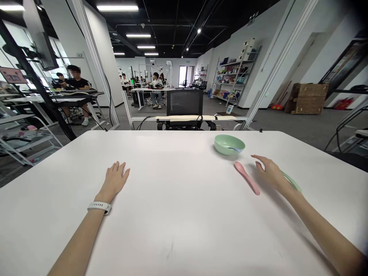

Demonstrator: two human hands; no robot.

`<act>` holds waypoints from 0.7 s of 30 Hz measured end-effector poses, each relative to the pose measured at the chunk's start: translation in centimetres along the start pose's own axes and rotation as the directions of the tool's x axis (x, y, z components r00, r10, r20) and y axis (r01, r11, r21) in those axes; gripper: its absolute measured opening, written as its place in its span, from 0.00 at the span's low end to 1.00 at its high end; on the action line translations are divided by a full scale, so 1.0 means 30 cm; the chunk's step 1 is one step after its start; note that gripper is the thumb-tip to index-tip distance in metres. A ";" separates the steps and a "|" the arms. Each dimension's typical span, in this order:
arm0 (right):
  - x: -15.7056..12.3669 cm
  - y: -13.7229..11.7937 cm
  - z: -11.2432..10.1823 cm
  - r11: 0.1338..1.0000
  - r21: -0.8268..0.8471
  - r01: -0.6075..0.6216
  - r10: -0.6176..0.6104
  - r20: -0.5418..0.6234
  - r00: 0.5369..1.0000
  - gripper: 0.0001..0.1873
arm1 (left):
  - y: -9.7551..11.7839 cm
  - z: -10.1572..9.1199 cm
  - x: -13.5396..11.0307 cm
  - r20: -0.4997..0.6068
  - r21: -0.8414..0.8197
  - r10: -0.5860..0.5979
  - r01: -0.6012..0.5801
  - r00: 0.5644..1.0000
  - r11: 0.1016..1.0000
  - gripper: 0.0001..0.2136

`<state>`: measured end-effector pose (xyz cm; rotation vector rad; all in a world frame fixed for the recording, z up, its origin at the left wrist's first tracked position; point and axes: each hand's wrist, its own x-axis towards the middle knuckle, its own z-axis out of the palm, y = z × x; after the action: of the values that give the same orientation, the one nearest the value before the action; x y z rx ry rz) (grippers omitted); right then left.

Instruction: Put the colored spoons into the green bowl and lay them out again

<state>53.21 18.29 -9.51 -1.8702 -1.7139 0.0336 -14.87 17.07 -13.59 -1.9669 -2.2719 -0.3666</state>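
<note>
My left hand point(115, 178) rests palm down on the white table point(172, 207), fingers spread and nothing in them. Over the right side my right hand point(270, 172) hovers with thumb and fingers apart, holding nothing. Just left of it lies a pink spoon point(246, 178), its bowl end toward the back. A green handle-like piece point(291, 181) shows partly from behind my right wrist; the rest of it is hidden. Beyond the pink spoon stands a light green bowl point(222, 147), with a blue utensil point(236, 149) inside, only partly visible.
Behind the table's far edge stands a black mesh chair point(184, 102), with a metal frame bar point(143, 119) running across. Metal posts rise at both sides. Farther off are a loaded shelf point(237, 76), a wooden crate point(309, 99) and several people at desks.
</note>
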 end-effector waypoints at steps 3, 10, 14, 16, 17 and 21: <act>0.090 -0.093 -0.030 0.999 -0.038 0.039 -0.041 -0.058 0.997 0.25 | -0.004 0.000 0.001 -0.002 -0.005 0.002 -0.002 1.000 1.000 0.36; 0.335 -0.301 -0.019 0.968 -0.252 0.020 0.016 0.142 0.990 0.22 | -0.008 0.002 0.001 -0.003 -0.014 0.003 -0.003 1.000 1.000 0.36; 0.399 -0.351 0.025 0.916 -0.401 -0.007 0.112 0.239 0.964 0.21 | -0.006 0.003 0.001 0.006 -0.010 0.001 -0.001 1.000 1.000 0.36; 0.409 -0.363 0.040 0.907 -0.422 -0.014 0.135 0.259 0.956 0.19 | -0.006 0.005 0.000 0.008 -0.009 0.005 -0.005 1.000 1.000 0.36; 0.412 -0.367 0.045 0.906 -0.424 -0.018 0.142 0.264 0.954 0.18 | -0.006 0.006 0.000 0.011 -0.010 0.007 -0.007 1.000 1.000 0.36; 0.419 -0.379 0.051 0.909 -0.416 -0.034 0.154 0.257 0.954 0.15 | -0.006 0.006 -0.001 0.008 -0.013 0.008 -0.008 1.000 1.000 0.36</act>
<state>44.47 30.32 -1.23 -2.3523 -1.9336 -0.0203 -15.03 17.05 -13.78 -1.9867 -2.2709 -0.3743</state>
